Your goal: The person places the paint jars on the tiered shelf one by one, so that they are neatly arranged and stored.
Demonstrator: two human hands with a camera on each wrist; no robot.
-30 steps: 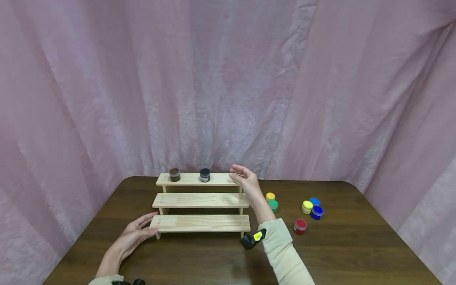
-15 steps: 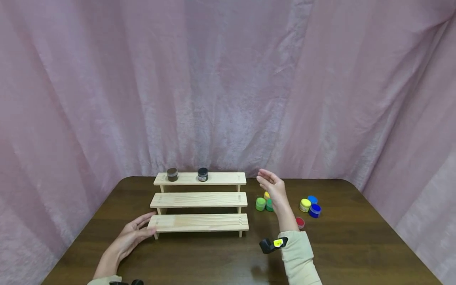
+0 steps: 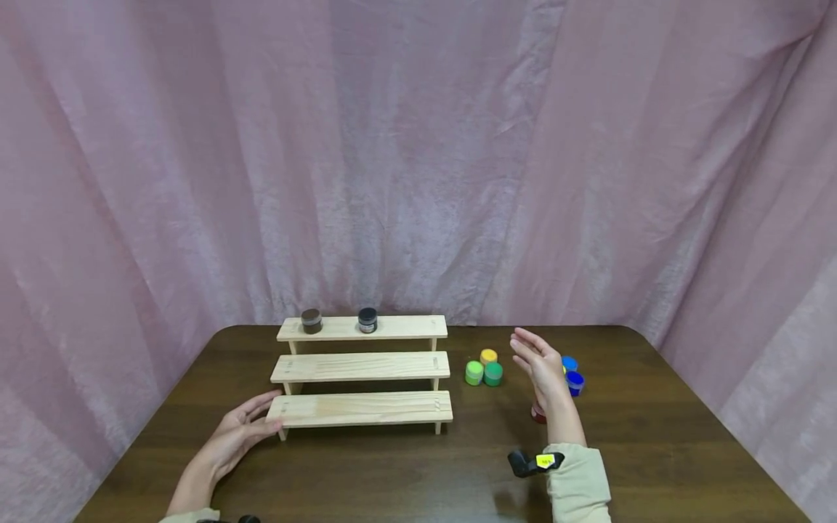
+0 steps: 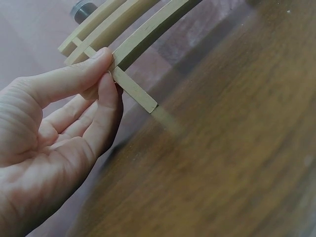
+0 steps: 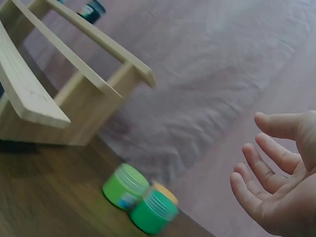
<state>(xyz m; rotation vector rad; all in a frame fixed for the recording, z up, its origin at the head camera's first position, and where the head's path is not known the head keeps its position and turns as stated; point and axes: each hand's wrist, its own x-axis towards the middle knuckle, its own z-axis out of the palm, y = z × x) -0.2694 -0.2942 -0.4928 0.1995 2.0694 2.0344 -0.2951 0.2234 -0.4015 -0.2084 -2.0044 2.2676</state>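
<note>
A three-tier wooden display stand [image 3: 360, 367] stands on the table. My left hand [image 3: 237, 436] is at the left end of its lowest step; in the left wrist view, the thumb and index finger pinch the step's corner beside the leg. On the top step sit a brown paint jar [image 3: 312, 321] and a black paint jar [image 3: 368, 320]. My right hand [image 3: 543, 369] is raised over the table right of the stand, fingers spread and holding nothing. Behind its wrist a red jar [image 3: 538, 414] is mostly hidden.
Light green [image 3: 474, 373], dark green [image 3: 493, 374] and orange [image 3: 488, 356] jars cluster right of the stand. Farther right are a light blue jar [image 3: 569, 364] and a dark blue jar [image 3: 575, 383], with a yellow one mostly covered by my right hand. A pink curtain [image 3: 418, 160] hangs behind the table.
My right hand has moved right, from the right end of the top step to beside the blue jars, uncovering the green and orange jars. The left hand stays at the stand.
</note>
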